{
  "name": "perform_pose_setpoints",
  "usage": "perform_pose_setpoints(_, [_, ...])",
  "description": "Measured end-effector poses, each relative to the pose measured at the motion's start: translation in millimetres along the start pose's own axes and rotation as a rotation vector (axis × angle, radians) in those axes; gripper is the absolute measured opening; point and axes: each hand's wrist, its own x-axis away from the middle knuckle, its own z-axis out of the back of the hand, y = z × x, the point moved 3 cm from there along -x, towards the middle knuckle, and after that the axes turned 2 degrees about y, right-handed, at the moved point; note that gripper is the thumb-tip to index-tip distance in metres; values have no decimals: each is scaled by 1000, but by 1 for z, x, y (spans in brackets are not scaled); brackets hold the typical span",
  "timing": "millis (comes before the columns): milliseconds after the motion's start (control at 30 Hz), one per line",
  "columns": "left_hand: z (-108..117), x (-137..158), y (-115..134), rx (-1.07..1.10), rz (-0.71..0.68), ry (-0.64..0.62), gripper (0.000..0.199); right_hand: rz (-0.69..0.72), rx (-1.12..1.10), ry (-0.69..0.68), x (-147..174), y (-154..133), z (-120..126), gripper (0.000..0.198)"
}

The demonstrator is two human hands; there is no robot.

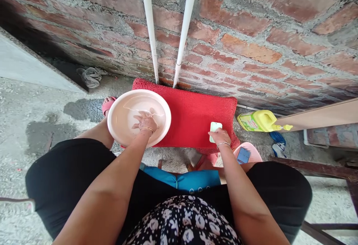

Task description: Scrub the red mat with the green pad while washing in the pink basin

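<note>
Green block part-hidden by hand

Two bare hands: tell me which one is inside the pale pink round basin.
The left hand, spread in the basin; the right hand touches a pale green rectangular object over the red cover.

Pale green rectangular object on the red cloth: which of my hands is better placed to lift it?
Probably your right hand: its fingers touch the pale green object near the right end of the red cloth. Your left hand is spread inside the round pale pink basin, farther off.
</note>
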Motion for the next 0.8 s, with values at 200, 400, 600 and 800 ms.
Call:
perform_pose_setpoints(200, [-4, -4, -1, -18, 15, -3, 99, 283, -37, -34, 35, -97, -13, 42])
perform_pose_setpoints(400, [-7, -6, -2, -50, 24, 3, 94, 572, -2, -91, 69, -186, -37, 39])
perform_pose_setpoints(600, [-7, -4, -2, -50, 19, 9, 95, 296, -25, -42, 19, -91, -18, 40])
perform_pose_setpoints(800, [-9, -7, -3, -18, 12, 19, 89, -19, -21, 60, -7, 8, 11, 39])
